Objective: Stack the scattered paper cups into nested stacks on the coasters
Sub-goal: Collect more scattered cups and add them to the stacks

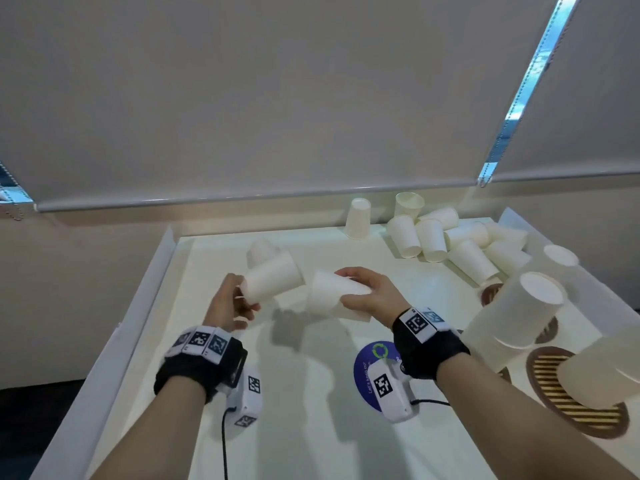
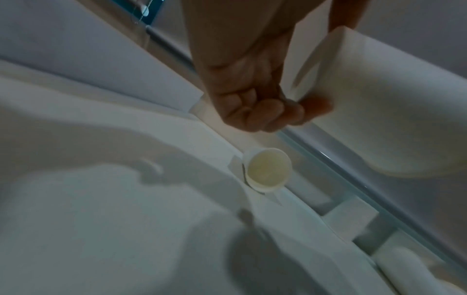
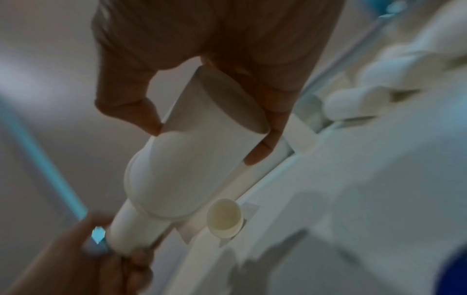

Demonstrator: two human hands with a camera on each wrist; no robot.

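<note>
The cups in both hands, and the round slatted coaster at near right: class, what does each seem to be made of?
The left hand's cup and right hand's cup look like thin matte white paper: no gloss, rolled rim. The slatted coaster looks like brown wood or bamboo, pale slats in a darker ring; blur leaves this open.

Two white paper cups (image 1: 273,277) (image 1: 334,296) tilted mid-air, rims nearly meeting.

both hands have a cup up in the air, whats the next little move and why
Probably bring the two held cups together so one nests in the other. The left hand grips one paper cup by its narrow end, the right hand grips another cup, and their wide ends nearly meet above the tray. The right wrist view hints they may already overlap.
</note>
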